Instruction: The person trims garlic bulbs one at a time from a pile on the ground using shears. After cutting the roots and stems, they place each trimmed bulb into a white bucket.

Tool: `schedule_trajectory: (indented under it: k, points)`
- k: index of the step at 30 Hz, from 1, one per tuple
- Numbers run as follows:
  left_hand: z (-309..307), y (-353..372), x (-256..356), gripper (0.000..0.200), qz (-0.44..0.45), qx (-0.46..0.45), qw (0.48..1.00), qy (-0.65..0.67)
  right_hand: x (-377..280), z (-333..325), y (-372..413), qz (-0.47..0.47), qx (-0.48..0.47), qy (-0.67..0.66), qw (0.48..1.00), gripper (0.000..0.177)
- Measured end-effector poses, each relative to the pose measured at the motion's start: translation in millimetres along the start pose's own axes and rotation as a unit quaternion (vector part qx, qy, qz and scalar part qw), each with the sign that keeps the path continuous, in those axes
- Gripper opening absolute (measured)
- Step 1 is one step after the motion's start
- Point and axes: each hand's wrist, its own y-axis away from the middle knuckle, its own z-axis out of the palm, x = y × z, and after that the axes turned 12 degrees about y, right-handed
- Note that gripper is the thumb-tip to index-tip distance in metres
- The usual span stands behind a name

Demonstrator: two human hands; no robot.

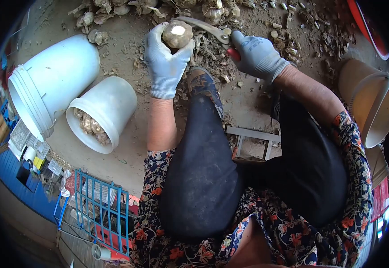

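My left hand, in a pale grey-blue work glove, is closed round a garlic bulb. A white cut face on the bulb points up toward me. My right hand, gloved the same way, grips the red handle of a pair of pruning shears. Their curved metal blade reaches left and overlaps the top of the bulb in this view. Below the shears, dry stem scraps and peelings litter the ground.
More garlic bulbs lie along the far edge. At left, a large white bucket and a smaller one with garlic inside lie tipped toward me. Another bucket and a red-rimmed basin are at right. A low stool shows between my legs.
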Motion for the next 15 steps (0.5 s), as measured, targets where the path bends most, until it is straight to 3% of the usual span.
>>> schedule_trajectory:
  k: [1,2,3,4,5,6,8,10,11,13,15]
  points:
    - [5.8,1.7,-0.1,0.048,-0.103,0.032,0.971,0.212,2.0,-0.4,1.8,0.026,-0.015,-0.020,0.999,0.025]
    - [8.9,3.9,-0.4,0.043,-0.201,0.062,0.887,0.412,5.6,2.8,8.2,0.025,-0.015,-0.021,0.999,0.025]
    - [5.1,3.0,5.8,0.038,-0.238,0.050,0.778,0.579,9.3,6.6,15.9,0.029,0.007,-0.034,0.999,0.026]
    - [3.3,3.9,4.6,0.038,-0.236,0.054,0.779,0.578,10.3,8.7,21.3,0.031,0.030,-0.045,0.998,0.027]
    - [2.2,7.8,0.6,0.037,-0.257,0.069,0.725,0.635,2.9,-5.1,26.6,0.056,-0.039,-0.071,0.995,0.032]
    - [3.0,12.0,-2.5,0.036,-0.278,0.081,0.665,0.689,-1.5,-5.6,29.3,0.056,-0.040,-0.071,0.995,0.032]
    - [11.7,17.2,-5.2,0.034,-0.266,0.086,0.663,0.695,-7.6,-4.4,31.4,0.032,-0.050,-0.053,0.997,0.037]
    - [13.4,20.6,-1.9,0.036,-0.300,0.047,0.635,0.710,-15.4,-3.1,29.2,-0.003,-0.003,-0.067,0.998,0.042]
    - [16.4,21.8,8.7,0.040,-0.298,0.070,0.665,0.681,-20.9,-3.6,26.6,0.000,-0.006,-0.085,0.996,0.042]
    - [16.2,21.0,21.7,0.041,-0.307,0.062,0.667,0.676,-23.2,-9.1,24.4,-0.001,-0.009,-0.101,0.995,0.042]
    - [12.0,24.4,13.9,0.038,-0.287,0.043,0.654,0.699,-28.9,-16.6,22.4,-0.011,-0.086,-0.197,0.977,0.040]
